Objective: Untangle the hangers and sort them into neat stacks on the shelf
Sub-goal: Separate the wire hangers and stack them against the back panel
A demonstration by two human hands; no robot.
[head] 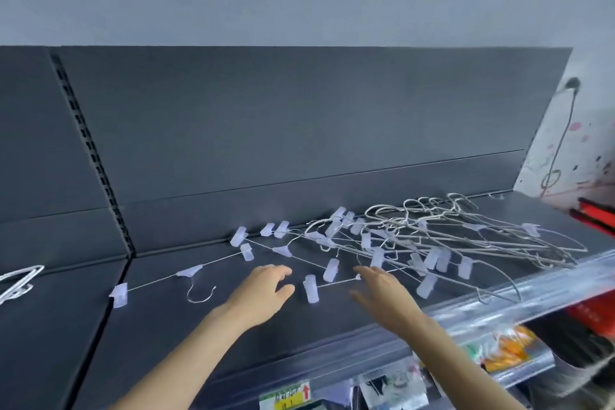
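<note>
A tangled pile of metal wire hangers with clear plastic clips lies on the right part of the dark shelf. One clip hanger lies apart to the left, hook toward me. Another clip hanger lies between my hands. My left hand hovers over the shelf with relaxed fingers, holding nothing. My right hand reaches out flat, its fingertips at the bar of that hanger. A few white hangers lie at the far left edge.
The dark back panel rises behind the shelf. A clear price rail runs along the shelf's front edge at the right. Packaged goods hang below. A red object sits at the far right.
</note>
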